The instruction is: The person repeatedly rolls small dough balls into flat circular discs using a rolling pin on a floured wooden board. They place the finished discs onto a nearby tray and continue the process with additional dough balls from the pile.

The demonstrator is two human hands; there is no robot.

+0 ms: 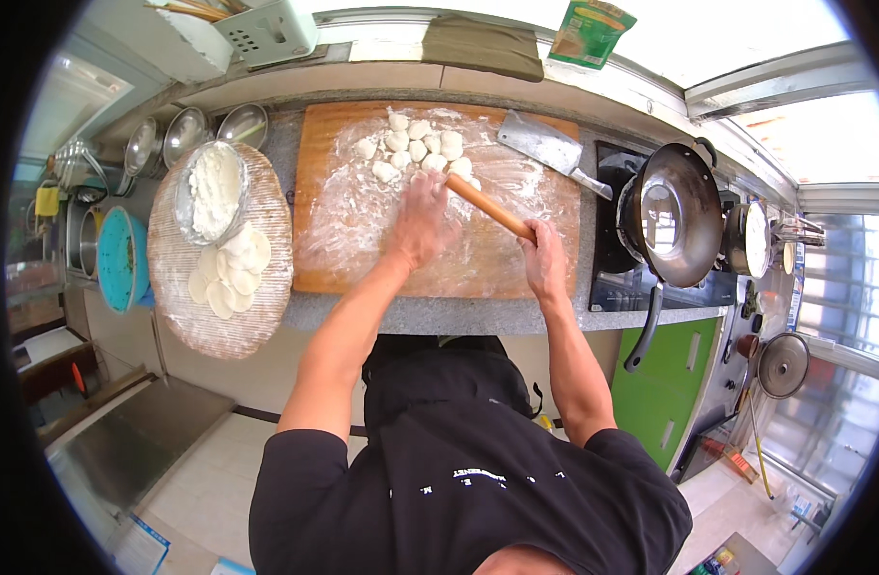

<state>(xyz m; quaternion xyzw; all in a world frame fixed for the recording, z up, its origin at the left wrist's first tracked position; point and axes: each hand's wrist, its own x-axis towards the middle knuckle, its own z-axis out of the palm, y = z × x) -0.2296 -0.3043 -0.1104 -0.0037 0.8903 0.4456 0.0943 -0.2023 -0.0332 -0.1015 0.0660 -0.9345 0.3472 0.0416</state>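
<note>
Holding one end of a wooden rolling pin (489,207) in the right hand (545,257), a person in a black T-shirt (478,460) is working over a floured wooden board (348,266) on a gray counter (459,315). The right hand's fingers are clamping on the pin, which is slanting across the right half of the board, its far end pointing at a cluster of small white dough pieces (417,151). The left hand (422,225) is resting at the near side of that cluster; whether its fingers are pinching a piece or standing apart, one cannot tell. A cleaver (540,142) is lying at the board's far right corner, its handle overhanging the edge. To the right, a dark wok (693,216) is sitting on a black cooktop (612,292). To the left, a round ridged tray (185,311) is bearing a bowl (182,209) of white flour and, just beside it, a pile of flat dough rounds (231,276).
</note>
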